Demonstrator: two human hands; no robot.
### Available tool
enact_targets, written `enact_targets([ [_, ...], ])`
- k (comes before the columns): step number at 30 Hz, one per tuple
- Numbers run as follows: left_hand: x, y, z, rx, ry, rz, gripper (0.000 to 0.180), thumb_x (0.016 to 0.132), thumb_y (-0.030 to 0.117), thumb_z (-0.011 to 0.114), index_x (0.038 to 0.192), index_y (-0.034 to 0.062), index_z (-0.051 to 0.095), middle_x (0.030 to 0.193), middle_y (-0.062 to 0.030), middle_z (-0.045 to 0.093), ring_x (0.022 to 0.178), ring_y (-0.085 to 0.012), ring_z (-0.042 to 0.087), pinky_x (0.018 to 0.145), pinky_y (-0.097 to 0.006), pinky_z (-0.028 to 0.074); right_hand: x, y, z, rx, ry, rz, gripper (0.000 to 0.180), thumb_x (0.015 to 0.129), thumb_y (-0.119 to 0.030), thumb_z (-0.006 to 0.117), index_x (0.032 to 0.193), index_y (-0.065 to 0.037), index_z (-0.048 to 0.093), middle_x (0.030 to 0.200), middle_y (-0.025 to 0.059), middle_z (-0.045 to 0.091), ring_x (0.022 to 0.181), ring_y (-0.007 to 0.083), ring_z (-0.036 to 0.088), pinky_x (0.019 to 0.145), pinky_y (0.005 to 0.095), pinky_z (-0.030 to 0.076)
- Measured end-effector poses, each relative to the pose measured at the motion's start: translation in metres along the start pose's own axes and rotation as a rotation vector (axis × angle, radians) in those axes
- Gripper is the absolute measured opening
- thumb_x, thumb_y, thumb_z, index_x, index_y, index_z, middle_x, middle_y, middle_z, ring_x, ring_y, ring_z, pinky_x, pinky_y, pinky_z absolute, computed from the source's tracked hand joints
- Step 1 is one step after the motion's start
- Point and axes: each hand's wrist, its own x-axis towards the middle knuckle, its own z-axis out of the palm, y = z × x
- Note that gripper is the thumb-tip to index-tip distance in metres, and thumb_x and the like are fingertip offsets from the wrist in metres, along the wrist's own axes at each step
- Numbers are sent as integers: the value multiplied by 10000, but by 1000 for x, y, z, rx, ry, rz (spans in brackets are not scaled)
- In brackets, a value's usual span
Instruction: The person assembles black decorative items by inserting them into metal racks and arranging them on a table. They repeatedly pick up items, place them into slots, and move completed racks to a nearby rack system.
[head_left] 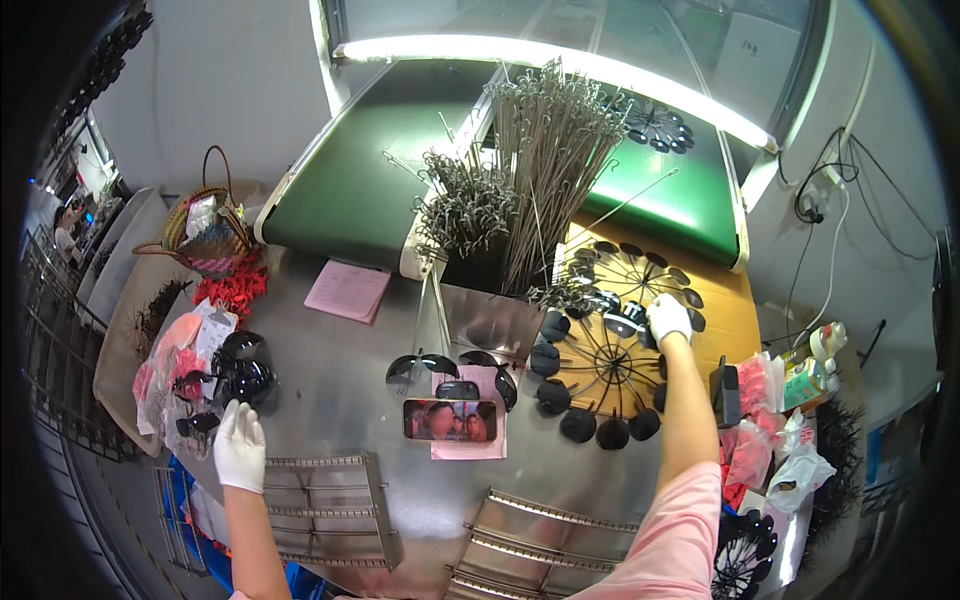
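My left hand [240,447], in a white glove, is open with its fingers stretched out. It is beside glossy black parts [245,367] piled at the table's left, and a small black part [198,424] lies by its fingertips. On the right, my white-gloved right hand [668,318] is curled over the rim of a wheel-shaped wire rack [640,270] carrying black oval pieces. What its fingers hold is hidden. Nearer to me lies a second wire wheel [613,366] with black rounded pieces around it. A shiny black piece [625,318] sits between the wheels.
Tall bundles of hooked metal wires [555,150] rise at the back centre, before green conveyor belts [370,150]. A phone [450,420] stands mid-table. Metal racks [325,512] line the front edge. A woven basket [210,240] is far left; bagged red parts [750,450] lie right.
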Motion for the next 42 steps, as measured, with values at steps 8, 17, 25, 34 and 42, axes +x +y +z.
enact_targets([
  [8,-150,-120,92,922,-1030,122,354,1014,141,579,1348,24,581,1138,-85,679,1083,-181,629,994,-332,497,-236,1,-119,163,89,-276,205,886,-201,647,796,-18,630,779,203,664,738,388,650,707,455,520],
  [17,-305,-210,126,23,-1501,-713,876,910,149,749,1602,99,214,1540,-66,375,1309,-145,431,1154,-355,347,-497,-79,-154,422,-336,29,299,891,-212,687,1147,-60,720,912,144,722,847,285,711,801,375,560],
  [25,-307,-162,122,-53,-1528,-1208,805,989,77,644,1626,146,158,1579,-77,371,1427,-191,433,1154,-365,390,-484,-70,-149,151,144,-601,823,986,-693,414,1403,11,500,1299,221,557,1224,412,542,1012,483,443],
  [34,-282,-135,123,164,-1719,-787,842,984,80,633,1638,158,108,1610,-69,323,1436,-201,424,1146,-365,384,-475,-94,-126,747,-24,-307,510,869,-84,464,1343,51,596,1275,177,657,1200,293,606,1072,386,442],
  [42,-267,-134,118,196,-1592,-728,807,981,94,629,1629,144,151,1575,-71,369,1404,-206,457,1137,-364,391,-455,-75,-102,1360,-270,152,279,876,-171,674,1111,-21,659,938,48,668,726,123,583,648,243,473],
])
